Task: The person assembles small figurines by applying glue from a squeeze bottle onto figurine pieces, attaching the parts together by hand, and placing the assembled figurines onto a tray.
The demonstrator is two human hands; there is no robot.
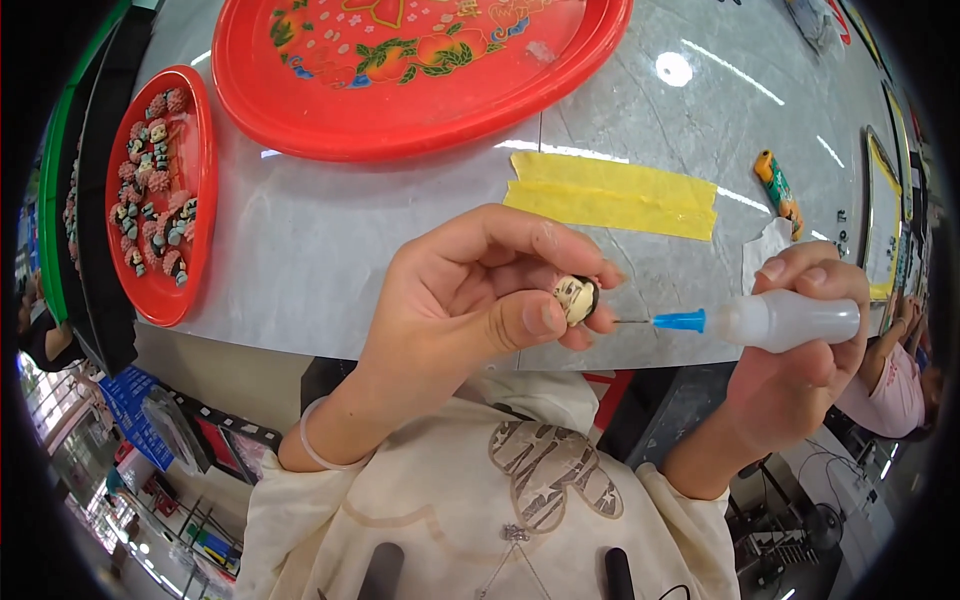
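Between the thumb and fingers of my left hand [470,285] is a small figurine head [575,298], cream-coloured in front with a dark edge. My right hand [800,350] grips a translucent white squeeze bottle [800,320], held nearly level. Its blue needle tip [680,321] points left, and the thin metal needle ends close to the fingertips of my left hand, a little right of the figurine head. Whether the needle touches anything is too fine to tell. Both hands are over the near edge of the table.
A red oval tray [207,200] with several small pink and dark figurines stands at the left. Behind my hands lies a large red tray [400,140] with a flower pattern. Yellow tape [612,195] is stuck on the grey table. An orange-and-green tube [775,185] and white paper [765,250] lie at right.
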